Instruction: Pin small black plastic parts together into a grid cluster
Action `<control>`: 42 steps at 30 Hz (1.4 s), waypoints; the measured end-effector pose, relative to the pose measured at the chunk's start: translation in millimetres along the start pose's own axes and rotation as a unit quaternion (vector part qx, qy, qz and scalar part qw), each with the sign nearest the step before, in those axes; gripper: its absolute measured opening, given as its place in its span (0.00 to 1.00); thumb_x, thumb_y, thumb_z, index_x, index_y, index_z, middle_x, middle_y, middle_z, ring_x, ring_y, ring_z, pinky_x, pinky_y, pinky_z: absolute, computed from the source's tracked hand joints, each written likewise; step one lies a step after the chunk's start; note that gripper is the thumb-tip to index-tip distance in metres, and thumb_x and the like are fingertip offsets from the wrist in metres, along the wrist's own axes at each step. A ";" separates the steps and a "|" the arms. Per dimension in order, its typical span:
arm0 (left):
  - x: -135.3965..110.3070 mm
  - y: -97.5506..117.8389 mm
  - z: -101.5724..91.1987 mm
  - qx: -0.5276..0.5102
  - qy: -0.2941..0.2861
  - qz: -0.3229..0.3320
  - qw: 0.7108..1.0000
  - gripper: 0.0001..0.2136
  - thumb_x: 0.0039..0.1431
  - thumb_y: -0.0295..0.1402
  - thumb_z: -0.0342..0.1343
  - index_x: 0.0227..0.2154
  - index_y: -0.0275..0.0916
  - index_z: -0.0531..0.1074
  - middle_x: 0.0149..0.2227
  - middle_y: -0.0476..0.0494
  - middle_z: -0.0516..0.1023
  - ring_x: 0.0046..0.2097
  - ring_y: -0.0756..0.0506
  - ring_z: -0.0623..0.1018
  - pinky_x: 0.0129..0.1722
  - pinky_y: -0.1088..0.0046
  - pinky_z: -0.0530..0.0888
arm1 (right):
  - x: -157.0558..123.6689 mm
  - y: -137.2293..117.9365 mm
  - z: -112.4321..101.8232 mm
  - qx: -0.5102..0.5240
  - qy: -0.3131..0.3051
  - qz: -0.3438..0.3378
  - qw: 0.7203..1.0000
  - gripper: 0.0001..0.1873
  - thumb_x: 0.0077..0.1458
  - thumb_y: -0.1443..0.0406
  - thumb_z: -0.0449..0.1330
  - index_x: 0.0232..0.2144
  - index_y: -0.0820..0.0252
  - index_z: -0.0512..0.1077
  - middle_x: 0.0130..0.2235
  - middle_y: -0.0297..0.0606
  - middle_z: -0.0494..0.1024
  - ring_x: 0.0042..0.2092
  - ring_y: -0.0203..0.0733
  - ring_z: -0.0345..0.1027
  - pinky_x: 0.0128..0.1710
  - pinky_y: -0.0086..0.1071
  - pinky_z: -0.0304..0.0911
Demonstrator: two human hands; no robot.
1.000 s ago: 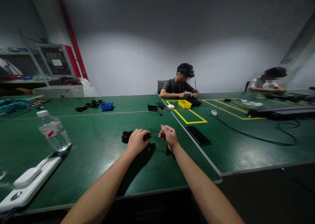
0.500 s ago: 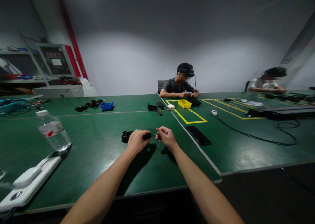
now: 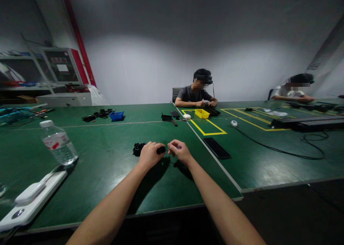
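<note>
My left hand [image 3: 150, 153] is closed around a black part [image 3: 161, 150], whose rounded end faces right. Behind that hand, on its left side, shows a knobbly black piece [image 3: 138, 149]; whether the two are joined is hidden. A thin screwdriver [image 3: 179, 147] with a purplish handle is pinched in my right hand [image 3: 182, 153]. Its slim metal shaft points left at the end of the black part. The fingers hide most of the handle, and I cannot tell whether the tip touches. Both hands are just above the green table [image 3: 113, 177].
A phone [image 3: 216, 147] lies to the right. Left stand a water bottle [image 3: 59, 144] and a white power strip [image 3: 34, 202]. Farther back are a blue bin [image 3: 116, 116], a yellow bin [image 3: 202, 113] and black parts [image 3: 99, 114]. Two people sit across the table.
My right hand has moved slightly left, closer to the black part, and less of the screwdriver's shaft shows. The left hand has hardly moved.
</note>
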State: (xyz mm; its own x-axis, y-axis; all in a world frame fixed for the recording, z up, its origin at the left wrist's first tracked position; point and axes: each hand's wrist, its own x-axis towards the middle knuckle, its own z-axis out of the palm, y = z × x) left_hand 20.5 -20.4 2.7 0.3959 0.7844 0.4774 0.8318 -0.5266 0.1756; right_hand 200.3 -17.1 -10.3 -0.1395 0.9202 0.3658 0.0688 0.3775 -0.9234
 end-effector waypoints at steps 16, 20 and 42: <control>-0.5 -2.0 0.4 0.051 -0.030 0.009 0.998 0.11 0.54 0.40 0.60 0.41 0.47 0.77 0.35 0.45 0.78 0.39 0.42 0.72 0.37 0.68 0.65 | -0.6 0.4 3.3 0.031 -0.060 0.020 0.998 0.16 0.52 0.52 0.60 0.29 0.60 0.72 0.20 0.31 0.72 0.19 0.32 0.62 0.19 0.26 0.59; -0.2 -1.6 0.9 0.035 -0.025 0.001 0.999 0.11 0.54 0.42 0.60 0.40 0.47 0.77 0.35 0.45 0.78 0.39 0.42 0.72 0.38 0.69 0.65 | -0.6 -2.7 1.7 0.007 -0.056 0.014 0.998 0.22 0.54 0.48 0.58 0.23 0.62 0.72 0.20 0.34 0.73 0.19 0.32 0.62 0.20 0.27 0.57; -0.8 0.0 1.3 0.014 -0.013 0.002 1.000 0.10 0.56 0.41 0.59 0.39 0.46 0.77 0.33 0.46 0.76 0.38 0.44 0.73 0.36 0.71 0.65 | -2.4 -10.4 0.4 0.009 -0.065 0.038 0.997 0.25 0.52 0.46 0.59 0.20 0.63 0.73 0.21 0.36 0.74 0.20 0.32 0.61 0.19 0.26 0.54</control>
State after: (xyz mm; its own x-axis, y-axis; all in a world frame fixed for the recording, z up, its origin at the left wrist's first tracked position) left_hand 20.7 -20.6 1.2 0.4082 0.7908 0.4561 0.8408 -0.5203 0.1496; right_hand 199.5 -23.3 -1.7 -0.2617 0.9245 0.2772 0.0662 0.3037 -0.9505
